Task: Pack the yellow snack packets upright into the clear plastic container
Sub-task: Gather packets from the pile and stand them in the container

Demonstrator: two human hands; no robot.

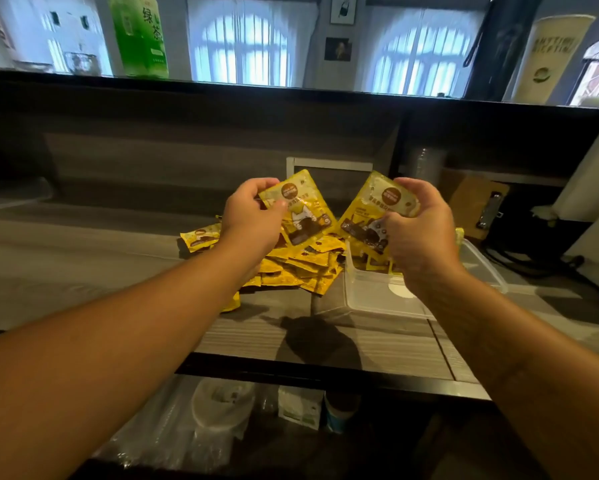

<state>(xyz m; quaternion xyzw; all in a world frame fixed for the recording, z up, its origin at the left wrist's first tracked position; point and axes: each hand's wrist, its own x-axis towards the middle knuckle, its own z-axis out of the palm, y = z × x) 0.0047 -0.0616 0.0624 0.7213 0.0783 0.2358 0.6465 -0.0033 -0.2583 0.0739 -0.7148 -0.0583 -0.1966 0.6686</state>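
Both hands are up over the grey wood-grain counter (83, 258), each holding one packet. The left hand (253, 213) has its fingers and thumb pinched on the top left corner of a flat yellow snack packet with a cartoon cat on the front (301, 209), held up in the air and tilted a bit. The right hand (419, 233) is curled around the right side of a second yellow foil snack packet with a brown round logo (370, 216), also off the counter, leaning the other way so the two packets make a loose V without touching. Under and behind the left hand there's a messy pile of more yellow packets (291, 268) lying flat on the counter. The clear rectangular plastic container (370, 292) sits just right of that pile, below the right hand, and a few packets look to be standing at its far end, partly hidden by the hand.
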